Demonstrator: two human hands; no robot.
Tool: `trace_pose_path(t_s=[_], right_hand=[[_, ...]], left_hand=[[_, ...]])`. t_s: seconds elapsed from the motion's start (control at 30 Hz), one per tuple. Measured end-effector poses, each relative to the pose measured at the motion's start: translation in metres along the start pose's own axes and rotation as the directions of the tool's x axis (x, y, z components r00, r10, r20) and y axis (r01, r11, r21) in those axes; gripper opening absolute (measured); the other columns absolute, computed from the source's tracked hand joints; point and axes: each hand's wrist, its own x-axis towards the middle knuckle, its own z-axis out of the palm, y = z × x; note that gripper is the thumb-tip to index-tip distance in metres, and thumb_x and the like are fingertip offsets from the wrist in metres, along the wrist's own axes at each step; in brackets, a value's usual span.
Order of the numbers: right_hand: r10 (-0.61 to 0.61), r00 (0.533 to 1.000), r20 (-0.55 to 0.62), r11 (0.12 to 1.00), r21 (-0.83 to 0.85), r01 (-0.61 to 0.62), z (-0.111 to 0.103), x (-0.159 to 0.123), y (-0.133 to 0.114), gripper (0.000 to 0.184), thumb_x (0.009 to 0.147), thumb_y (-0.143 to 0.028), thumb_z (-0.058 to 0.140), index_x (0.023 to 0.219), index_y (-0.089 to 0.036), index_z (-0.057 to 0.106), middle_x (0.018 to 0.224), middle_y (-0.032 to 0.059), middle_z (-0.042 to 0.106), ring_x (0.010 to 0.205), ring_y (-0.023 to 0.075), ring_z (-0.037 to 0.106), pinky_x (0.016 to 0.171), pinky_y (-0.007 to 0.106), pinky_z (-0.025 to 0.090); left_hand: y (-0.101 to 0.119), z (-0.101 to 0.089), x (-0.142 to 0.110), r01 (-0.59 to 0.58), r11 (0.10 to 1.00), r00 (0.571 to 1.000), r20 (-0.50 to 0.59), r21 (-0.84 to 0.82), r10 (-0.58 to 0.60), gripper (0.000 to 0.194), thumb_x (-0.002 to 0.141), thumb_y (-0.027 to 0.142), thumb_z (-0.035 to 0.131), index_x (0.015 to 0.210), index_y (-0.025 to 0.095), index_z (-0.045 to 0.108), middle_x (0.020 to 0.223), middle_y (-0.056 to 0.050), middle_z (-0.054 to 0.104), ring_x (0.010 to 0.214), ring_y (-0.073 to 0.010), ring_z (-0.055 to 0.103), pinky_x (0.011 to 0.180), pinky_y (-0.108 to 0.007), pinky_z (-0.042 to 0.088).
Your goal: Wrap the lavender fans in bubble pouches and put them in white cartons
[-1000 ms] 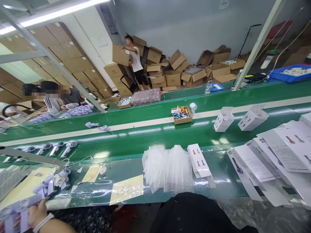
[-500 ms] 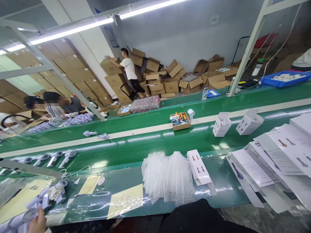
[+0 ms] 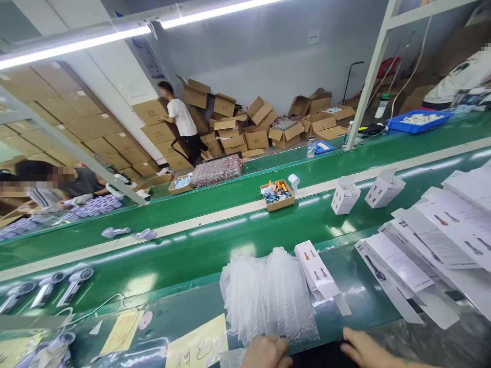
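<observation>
Your left hand (image 3: pixel 265 352) is at the table's (image 3: pixel 184 306) near edge, by the lower ends of the bubble-wrap sleeves (image 3: pixel 266 296); its grip is curled, and whether it pinches anything cannot be told. Your right hand (image 3: pixel 362 350), farther right along that edge, is partly out of view; its grip cannot be judged either.

Risk one: the sleeves overlap loosely, so a pull from the near edge could drag several off together. Risk two: the white carton (image 3: pixel 316 271) lies just right of them, its flap slanting toward the near edge, where your right hand could catch and bend it. Risk three: the overlapping cartons (image 3: pixel 425 250) toward the table's right end could slide if your right forearm knocks them.
</observation>
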Motion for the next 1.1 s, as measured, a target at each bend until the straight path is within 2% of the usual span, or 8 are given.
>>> trace_pose_path(t_s=[0.2,0.3,0.37,0.47,0.67,0.8,0.97,1.1], right_hand=[[0.037,0.974,-0.225,0.987,-0.147,-0.071,-0.015,0.031,-0.006,0.023,0.079,-0.031,0.047,0.095,-0.026,0.062,0.099,0.0107,0.067,0.096,0.0316,0.064,0.084,0.044,0.047],[0.065,0.891,-0.449,0.966,-0.197,-0.169,-0.027,0.043,-0.016,0.062,0.072,-0.032,0.060,0.130,-0.015,0.044,0.135,0.0193,0.047,0.122,0.0324,0.049,0.099,0.041,0.038],[0.225,0.884,-0.410,0.935,-0.163,-0.314,-0.033,0.052,-0.018,0.077,0.070,-0.024,0.061,0.139,-0.009,0.032,0.132,0.0229,0.050,0.118,0.0335,0.053,0.095,0.042,0.041],[0.320,0.869,-0.378,0.907,-0.144,-0.396,-0.049,0.057,-0.017,0.050,0.085,-0.015,0.039,0.135,-0.014,0.040,0.105,0.0166,0.068,0.094,0.0290,0.066,0.077,0.038,0.047],[0.068,0.759,-0.647,0.908,-0.275,-0.316,-0.142,0.031,-0.036,0.033,0.092,-0.024,0.036,0.118,-0.021,0.056,0.106,0.0103,0.067,0.096,0.0233,0.062,0.075,0.031,0.044],[-0.120,0.786,-0.607,0.910,-0.384,-0.158,-0.187,0.032,-0.059,0.032,0.092,-0.025,0.040,0.121,-0.019,0.053,0.096,0.0097,0.065,0.090,0.0211,0.061,0.075,0.028,0.043],[-0.311,0.861,-0.401,0.875,-0.475,0.095,-0.181,0.070,-0.081,0.025,0.090,-0.023,0.044,0.109,-0.020,0.060,0.093,0.0079,0.064,0.089,0.0187,0.059,0.076,0.026,0.041],[-0.512,0.824,-0.243,0.760,-0.575,0.303,-0.166,0.097,-0.098,0.023,0.092,-0.026,0.043,0.101,-0.021,0.064,0.088,0.0064,0.064,0.088,0.0179,0.058,0.075,0.026,0.040]], left_hand=[[0.016,0.008,0.057,-0.032,0.970,0.991,-0.116,0.240,0.061,0.037,0.086,0.044,0.041,0.114,0.031,0.062,0.110,-0.016,0.060,0.104,-0.0356,0.056,0.091,-0.050,0.038],[0.021,0.010,0.089,-0.005,0.974,0.991,-0.131,0.227,0.036,0.047,0.082,0.033,0.050,0.128,0.023,0.053,0.123,-0.020,0.052,0.109,-0.0395,0.053,0.094,-0.055,0.033],[0.020,0.011,0.109,0.032,0.980,0.995,-0.097,0.197,-0.013,0.059,0.077,0.031,0.057,0.133,0.016,0.048,0.131,-0.024,0.046,0.114,-0.0424,0.049,0.098,-0.056,0.029],[0.011,0.011,0.129,0.085,0.996,0.996,-0.037,0.028,-0.084,0.076,0.070,0.033,0.067,0.137,0.008,0.042,0.142,-0.026,0.035,0.131,-0.0389,0.034,0.109,-0.046,0.021],[0.012,0.007,0.138,0.135,0.806,0.980,-0.045,-0.576,-0.196,0.086,0.073,0.033,0.065,0.146,0.015,0.022,0.147,-0.020,0.031,0.129,-0.0287,0.041,0.095,-0.033,0.043],[0.034,-0.001,0.138,0.162,0.611,0.967,0.000,-0.775,-0.255,0.096,0.071,0.030,0.069,0.148,0.020,0.012,0.141,-0.022,0.039,0.093,-0.0257,0.065,0.068,-0.031,0.052],[0.045,-0.028,0.119,0.078,0.525,0.959,-0.080,-0.848,-0.270,0.084,0.064,0.032,0.076,0.139,0.023,0.037,0.140,-0.020,0.035,0.066,-0.0169,0.067,0.052,-0.027,0.049],[0.046,-0.061,0.073,-0.071,0.497,0.949,-0.213,-0.865,-0.235,0.064,0.064,0.034,0.077,0.123,0.022,0.053,0.116,-0.013,0.058,0.054,-0.0114,0.062,0.044,-0.022,0.045]])
